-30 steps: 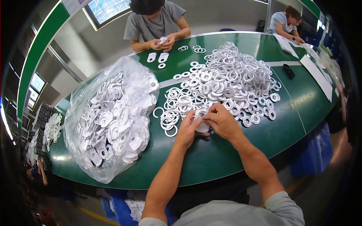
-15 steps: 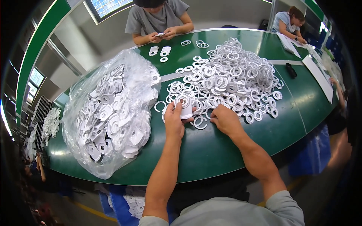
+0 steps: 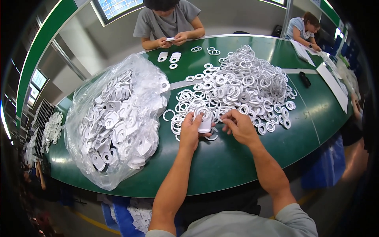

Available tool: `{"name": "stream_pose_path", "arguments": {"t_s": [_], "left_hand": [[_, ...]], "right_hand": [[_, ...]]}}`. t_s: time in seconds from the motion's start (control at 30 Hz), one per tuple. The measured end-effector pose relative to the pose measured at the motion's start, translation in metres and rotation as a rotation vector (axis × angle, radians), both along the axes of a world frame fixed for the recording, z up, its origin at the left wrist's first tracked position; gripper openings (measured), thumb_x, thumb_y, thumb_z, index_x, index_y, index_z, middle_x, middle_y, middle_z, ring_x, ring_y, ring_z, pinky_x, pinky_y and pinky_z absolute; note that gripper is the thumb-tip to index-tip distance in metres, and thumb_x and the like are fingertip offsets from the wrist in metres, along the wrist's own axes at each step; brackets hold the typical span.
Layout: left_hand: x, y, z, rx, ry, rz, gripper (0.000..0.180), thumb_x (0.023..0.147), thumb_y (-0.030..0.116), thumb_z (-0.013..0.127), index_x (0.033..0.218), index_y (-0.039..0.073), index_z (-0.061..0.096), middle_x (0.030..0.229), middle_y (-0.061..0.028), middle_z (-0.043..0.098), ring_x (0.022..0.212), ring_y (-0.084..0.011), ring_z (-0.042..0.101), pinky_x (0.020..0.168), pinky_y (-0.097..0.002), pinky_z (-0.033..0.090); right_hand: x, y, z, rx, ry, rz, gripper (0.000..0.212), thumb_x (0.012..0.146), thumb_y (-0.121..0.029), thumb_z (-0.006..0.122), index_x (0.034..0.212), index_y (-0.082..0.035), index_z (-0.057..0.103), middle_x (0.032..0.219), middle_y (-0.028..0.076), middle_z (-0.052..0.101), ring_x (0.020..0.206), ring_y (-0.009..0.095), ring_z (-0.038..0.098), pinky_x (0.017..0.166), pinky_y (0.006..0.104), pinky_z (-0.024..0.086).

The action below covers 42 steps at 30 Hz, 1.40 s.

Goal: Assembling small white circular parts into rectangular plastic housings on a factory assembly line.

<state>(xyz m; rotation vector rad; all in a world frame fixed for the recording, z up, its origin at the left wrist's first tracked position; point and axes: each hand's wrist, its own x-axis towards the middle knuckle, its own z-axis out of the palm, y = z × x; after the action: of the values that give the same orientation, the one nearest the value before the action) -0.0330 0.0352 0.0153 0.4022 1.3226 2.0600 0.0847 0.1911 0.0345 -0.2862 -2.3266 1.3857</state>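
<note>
Gripped in my left hand (image 3: 191, 133) is a white plastic plate with a round hole (image 3: 205, 126), its ringed face turned up and my thumb on its edge. Just to its right, my right hand (image 3: 241, 128) has its thumb and forefinger drawn together in a pinch. Whatever lies between those fingertips, if anything, blends with the white rings behind. Both hands are over the near edge of a large heap of white rings (image 3: 252, 81). A clear plastic bag (image 3: 114, 179) on the left is full of similar white plates (image 3: 111, 119).
Across the green table (image 3: 213, 173), a co-worker's hands (image 3: 173, 40) hold a small white part, with two plates and some rings nearby. Another person sits at the far right beside papers. A black object (image 3: 304, 79) and a white board (image 3: 333, 87) lie on the right.
My left hand has shifted to the right with the plate, closer to my right hand. My right hand has turned, its thumb and forefinger now raised beside the plate.
</note>
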Motion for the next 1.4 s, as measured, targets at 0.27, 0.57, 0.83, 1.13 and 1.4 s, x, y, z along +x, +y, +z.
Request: {"name": "stream_pose_path", "arguments": {"t_s": [0.27, 0.57, 0.83, 1.13, 1.4], "left_hand": [[0.007, 0.007, -0.006, -0.024, -0.006, -0.016, 0.024, 0.097, 0.020, 0.049, 0.111, 0.000, 0.048, 0.097, -0.0135, 0.065, 0.077, -0.0216, 0.069, 0.047, -0.0262, 0.057], [0.009, 0.006, 0.001, -0.047, -0.025, -0.097, 0.025, 0.098, 0.017, 0.047, 0.117, 0.001, 0.045, 0.101, -0.0146, 0.063, 0.085, -0.0250, 0.068, 0.050, -0.0295, 0.059], [0.012, 0.008, -0.007, 0.016, -0.104, -0.119, 0.033, 0.101, 0.031, 0.039, 0.114, 0.002, 0.045, 0.103, -0.0135, 0.062, 0.083, -0.0245, 0.068, 0.055, -0.0326, 0.060], [0.016, 0.009, -0.005, -0.020, -0.112, -0.175, 0.036, 0.102, 0.033, 0.035, 0.116, 0.002, 0.048, 0.102, -0.0133, 0.063, 0.085, -0.0225, 0.067, 0.060, -0.0335, 0.061], [0.013, 0.011, -0.011, -0.122, -0.013, -0.184, 0.027, 0.101, 0.025, 0.040, 0.114, 0.003, 0.049, 0.100, -0.0126, 0.063, 0.083, -0.0212, 0.067, 0.060, -0.0318, 0.060]], "right_hand": [[0.006, -0.005, 0.014, -0.477, 0.006, 0.069, 0.020, 0.099, -0.013, 0.044, 0.115, -0.002, 0.046, 0.083, 0.013, 0.066, 0.057, 0.014, 0.061, 0.054, 0.0259, 0.048], [-0.001, 0.017, -0.012, -0.409, -0.001, 0.016, 0.019, 0.092, -0.011, 0.058, 0.105, 0.001, 0.054, 0.082, 0.007, 0.063, 0.069, 0.014, 0.062, 0.059, 0.0263, 0.051], [-0.004, 0.000, 0.000, -0.830, -0.035, -0.029, 0.013, 0.088, -0.010, 0.062, 0.090, 0.002, 0.059, 0.080, 0.010, 0.064, 0.059, 0.012, 0.060, 0.049, 0.0226, 0.048], [-0.003, 0.005, -0.004, -0.586, -0.127, -0.013, 0.020, 0.090, -0.017, 0.061, 0.086, 0.002, 0.061, 0.075, 0.008, 0.066, 0.055, 0.009, 0.057, 0.046, 0.0210, 0.045], [-0.006, 0.000, -0.003, -0.415, -0.198, -0.059, 0.020, 0.089, -0.018, 0.063, 0.086, 0.001, 0.060, 0.069, 0.007, 0.064, 0.052, 0.008, 0.056, 0.045, 0.0214, 0.044]]}}
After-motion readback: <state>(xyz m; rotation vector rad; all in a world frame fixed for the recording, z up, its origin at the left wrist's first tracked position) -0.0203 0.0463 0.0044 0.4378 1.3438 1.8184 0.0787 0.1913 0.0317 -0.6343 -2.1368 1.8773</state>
